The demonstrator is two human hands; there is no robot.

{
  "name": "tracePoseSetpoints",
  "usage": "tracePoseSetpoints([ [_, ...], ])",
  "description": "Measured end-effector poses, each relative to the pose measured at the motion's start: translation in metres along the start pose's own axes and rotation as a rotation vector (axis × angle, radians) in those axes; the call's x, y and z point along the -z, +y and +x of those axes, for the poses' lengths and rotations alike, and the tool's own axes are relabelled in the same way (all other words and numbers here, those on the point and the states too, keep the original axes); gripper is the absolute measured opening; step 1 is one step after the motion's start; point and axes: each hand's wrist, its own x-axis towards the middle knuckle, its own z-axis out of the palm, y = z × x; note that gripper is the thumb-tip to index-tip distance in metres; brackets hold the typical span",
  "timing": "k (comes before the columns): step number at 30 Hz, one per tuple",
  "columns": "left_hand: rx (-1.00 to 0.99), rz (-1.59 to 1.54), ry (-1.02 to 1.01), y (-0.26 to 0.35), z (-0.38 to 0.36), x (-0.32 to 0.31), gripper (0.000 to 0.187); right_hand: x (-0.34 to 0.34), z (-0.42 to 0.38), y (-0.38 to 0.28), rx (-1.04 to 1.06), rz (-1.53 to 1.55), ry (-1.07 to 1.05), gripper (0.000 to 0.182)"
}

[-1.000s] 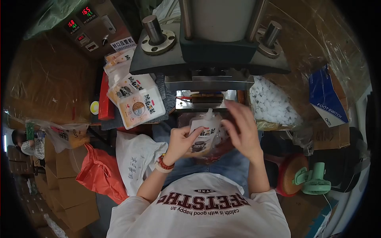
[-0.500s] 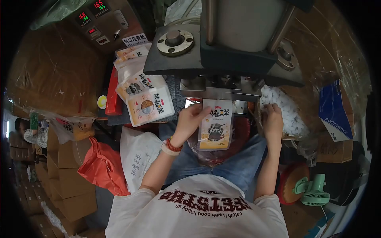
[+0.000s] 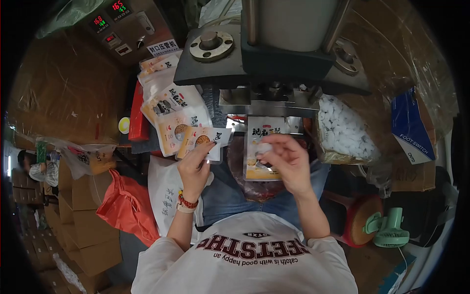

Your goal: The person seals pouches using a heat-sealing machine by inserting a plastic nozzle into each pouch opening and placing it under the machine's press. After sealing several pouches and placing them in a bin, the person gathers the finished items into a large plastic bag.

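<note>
My left hand (image 3: 195, 164) is closed on a printed pouch (image 3: 201, 141), holding it over the front of a pile of similar pouches (image 3: 174, 105). Another pouch (image 3: 254, 172), white with a yellow lower part, hangs upright below the metal jaws (image 3: 274, 110) of the press. In front of this pouch, my right hand (image 3: 292, 166) pinches a small white plastic piece (image 3: 264, 148); its exact shape is blurred. The fingers hide part of the pouch's print.
An open box of white plastic pieces (image 3: 345, 130) stands right of the press (image 3: 289, 59). A control box (image 3: 125, 29) with lit digits is at upper left. A blue carton (image 3: 412, 128), a green fan (image 3: 391, 230) and a red bag (image 3: 128, 208) lie around the sides.
My left hand has left the pouch at the press and moved left, now gripping another pouch by the pile. My right hand has come from the box to the hanging pouch with a white piece.
</note>
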Motion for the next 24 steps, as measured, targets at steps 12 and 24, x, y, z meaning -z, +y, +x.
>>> tracePoseSetpoints([
  [12,-0.101,-0.259,-0.200,0.047,0.004,-0.025,0.022,0.011,0.003,-0.028,0.442,-1.161,-0.322,0.038],
  [24,0.861,-1.253,-0.344,0.031,0.050,-0.103,0.024,0.120,0.006,-0.033,0.147,-1.856,0.500,0.031],
])
